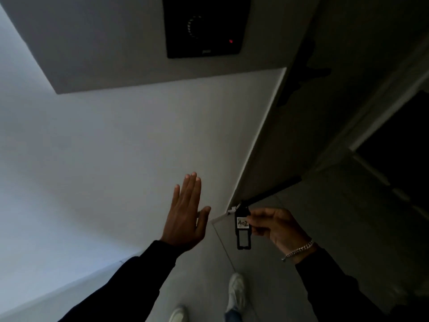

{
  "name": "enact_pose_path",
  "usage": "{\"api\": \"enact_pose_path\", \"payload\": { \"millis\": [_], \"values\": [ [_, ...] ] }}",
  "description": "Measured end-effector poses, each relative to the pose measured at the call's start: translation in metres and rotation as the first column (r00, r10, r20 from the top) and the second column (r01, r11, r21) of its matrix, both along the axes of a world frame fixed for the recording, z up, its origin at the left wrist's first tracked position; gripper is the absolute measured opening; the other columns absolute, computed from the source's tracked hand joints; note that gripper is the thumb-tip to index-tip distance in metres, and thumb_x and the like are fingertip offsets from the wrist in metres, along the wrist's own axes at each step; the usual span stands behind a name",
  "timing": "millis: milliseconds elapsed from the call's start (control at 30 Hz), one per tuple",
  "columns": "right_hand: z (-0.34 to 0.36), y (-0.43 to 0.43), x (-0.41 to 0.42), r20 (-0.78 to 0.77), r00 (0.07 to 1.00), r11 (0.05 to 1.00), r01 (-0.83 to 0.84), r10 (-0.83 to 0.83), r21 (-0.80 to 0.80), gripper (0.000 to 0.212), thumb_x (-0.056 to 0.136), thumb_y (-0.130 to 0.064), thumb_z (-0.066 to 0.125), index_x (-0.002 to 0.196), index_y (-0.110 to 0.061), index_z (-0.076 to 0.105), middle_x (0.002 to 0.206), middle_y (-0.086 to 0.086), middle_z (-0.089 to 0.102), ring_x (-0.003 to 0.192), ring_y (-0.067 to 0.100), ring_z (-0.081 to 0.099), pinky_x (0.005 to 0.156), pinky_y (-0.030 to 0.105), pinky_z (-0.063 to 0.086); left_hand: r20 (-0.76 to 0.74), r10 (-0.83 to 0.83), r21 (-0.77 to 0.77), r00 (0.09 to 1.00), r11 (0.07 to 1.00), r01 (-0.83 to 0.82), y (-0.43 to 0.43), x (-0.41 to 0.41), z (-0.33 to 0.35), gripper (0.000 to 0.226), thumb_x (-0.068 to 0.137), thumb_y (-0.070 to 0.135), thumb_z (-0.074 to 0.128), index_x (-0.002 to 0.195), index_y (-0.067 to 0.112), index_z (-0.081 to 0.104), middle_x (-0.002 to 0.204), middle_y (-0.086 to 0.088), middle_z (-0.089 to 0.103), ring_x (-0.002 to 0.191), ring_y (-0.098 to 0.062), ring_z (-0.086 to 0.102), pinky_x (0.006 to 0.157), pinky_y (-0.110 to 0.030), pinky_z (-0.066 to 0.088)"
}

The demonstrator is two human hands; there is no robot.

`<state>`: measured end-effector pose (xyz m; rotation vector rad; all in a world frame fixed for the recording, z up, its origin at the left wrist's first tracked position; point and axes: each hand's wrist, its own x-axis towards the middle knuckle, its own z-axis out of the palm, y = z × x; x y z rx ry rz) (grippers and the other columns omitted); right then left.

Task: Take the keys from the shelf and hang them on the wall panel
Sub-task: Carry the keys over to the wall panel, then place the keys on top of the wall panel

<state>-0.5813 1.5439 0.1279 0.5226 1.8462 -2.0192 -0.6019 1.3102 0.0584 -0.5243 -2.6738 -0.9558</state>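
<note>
My right hand (276,225) pinches a black key tag (243,225) with a white label reading "A02", held upright at about waist height. The key itself is not clear in the dim light; a small metal bit shows at the tag's top. My left hand (186,212) is flat and open, fingers together pointing up, close to the white wall (116,147). It holds nothing. No shelf or hook panel is visible.
A black wall device (204,26) with a round dial and a red light is mounted high on a grey boxed section. A dark door (325,112) with a handle stands to the right. My white shoes (236,291) are on the grey tiled floor.
</note>
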Motion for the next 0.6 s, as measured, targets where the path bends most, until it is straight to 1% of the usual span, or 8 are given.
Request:
{"api": "enact_pose_path", "payload": {
  "millis": [67, 133, 200, 267, 333, 433, 533, 600],
  "values": [
    [0.004, 0.011, -0.041, -0.036, 0.994, 0.995, -0.100, 0.099, -0.023, 0.019, 0.075, 0.007, 0.069, 0.071, -0.010, 0.076, 0.070, 0.008, 0.072, 0.062, 0.016, 0.063, 0.055, 0.020, 0.055, -0.021, 0.081, -0.021, 0.996, 0.996, -0.082, 0.010, -0.019, 0.004, 0.067, 0.101, 0.039, 0.031, 0.155, 0.002, 0.014, 0.166, -0.015, 0.011, 0.156, -0.028, 0.004, 0.126, -0.057, 0.012],
    [0.008, 0.015, -0.076, -0.074, 0.979, 0.981, -0.192, 0.189, -0.034, 0.022, 0.075, 0.007, 0.069, 0.068, -0.012, 0.076, 0.073, 0.011, 0.070, 0.065, 0.018, 0.063, 0.058, 0.021, 0.056, -0.044, 0.167, -0.032, 0.985, 0.985, -0.168, 0.019, -0.034, 0.010, 0.067, 0.101, 0.038, 0.032, 0.155, 0.002, 0.014, 0.166, -0.015, 0.011, 0.156, -0.027, 0.003, 0.127, -0.056, 0.010],
    [0.017, 0.019, -0.106, -0.101, 0.954, 0.957, -0.287, 0.282, -0.041, 0.019, 0.075, 0.005, 0.071, 0.072, -0.013, 0.076, 0.077, 0.012, 0.070, 0.069, 0.019, 0.063, 0.063, 0.024, 0.056, -0.062, 0.247, -0.023, 0.967, 0.968, -0.249, 0.029, -0.049, 0.022, 0.068, 0.100, 0.038, 0.032, 0.154, 0.001, 0.014, 0.166, -0.015, 0.011, 0.156, -0.026, 0.002, 0.127, -0.055, 0.009],
    [0.026, 0.019, -0.131, -0.129, 0.929, 0.936, -0.351, 0.346, -0.021, 0.013, 0.075, 0.004, 0.071, 0.078, -0.008, 0.074, 0.078, 0.012, 0.070, 0.068, 0.019, 0.063, 0.062, 0.023, 0.057, -0.083, 0.312, -0.010, 0.946, 0.949, -0.314, 0.039, -0.064, 0.037, 0.068, 0.100, 0.038, 0.032, 0.154, 0.001, 0.014, 0.167, -0.015, 0.010, 0.156, -0.025, 0.001, 0.127, -0.055, 0.008],
    [0.036, 0.017, -0.152, -0.162, 0.900, 0.912, -0.410, 0.404, 0.000, 0.012, 0.075, 0.003, 0.072, 0.078, -0.008, 0.075, 0.076, 0.012, 0.070, 0.065, 0.018, 0.062, 0.061, 0.023, 0.057, -0.118, 0.373, 0.019, 0.920, 0.928, -0.373, 0.048, -0.078, 0.052, 0.069, 0.100, 0.040, 0.031, 0.155, 0.003, 0.012, 0.167, -0.013, 0.008, 0.156, -0.023, -0.001, 0.127, -0.054, 0.007],
    [0.050, 0.011, -0.177, -0.224, 0.845, 0.873, -0.484, 0.485, 0.061, 0.013, 0.073, 0.001, 0.074, 0.074, -0.012, 0.078, 0.073, 0.009, 0.072, 0.063, 0.017, 0.064, 0.063, 0.025, 0.057, -0.186, 0.425, 0.083, 0.886, 0.905, -0.417, 0.054, -0.097, 0.076, 0.069, 0.100, 0.039, 0.032, 0.156, 0.005, 0.010, 0.168, -0.011, 0.005, 0.156, -0.021, -0.003, 0.128, -0.052, 0.005],
    [0.069, 0.003, -0.192, -0.316, 0.787, 0.848, -0.505, 0.529, 0.162, 0.011, 0.074, -0.001, 0.075, 0.078, -0.010, 0.078, 0.078, 0.016, 0.072, 0.068, 0.022, 0.064, 0.066, 0.028, 0.057, -0.265, 0.433, 0.120, 0.861, 0.901, -0.417, 0.048, -0.110, 0.102, 0.070, 0.100, 0.039, 0.033, 0.156, 0.004, 0.010, 0.168, -0.012, 0.005, 0.156, -0.022, -0.003, 0.128, -0.051, 0.004],
    [0.089, -0.002, -0.201, -0.416, 0.716, 0.827, -0.505, 0.561, 0.246, 0.011, 0.073, -0.002, 0.076, 0.079, -0.010, 0.079, 0.077, 0.015, 0.073, 0.068, 0.020, 0.064, 0.062, 0.024, 0.055, -0.367, 0.429, 0.129, 0.826, 0.902, -0.411, 0.038, -0.118, 0.122, 0.069, 0.100, 0.036, 0.035, 0.155, 0.003, 0.012, 0.168, -0.014, 0.007, 0.156, -0.024, -0.001, 0.128, -0.050, 0.004]
  ]
}}
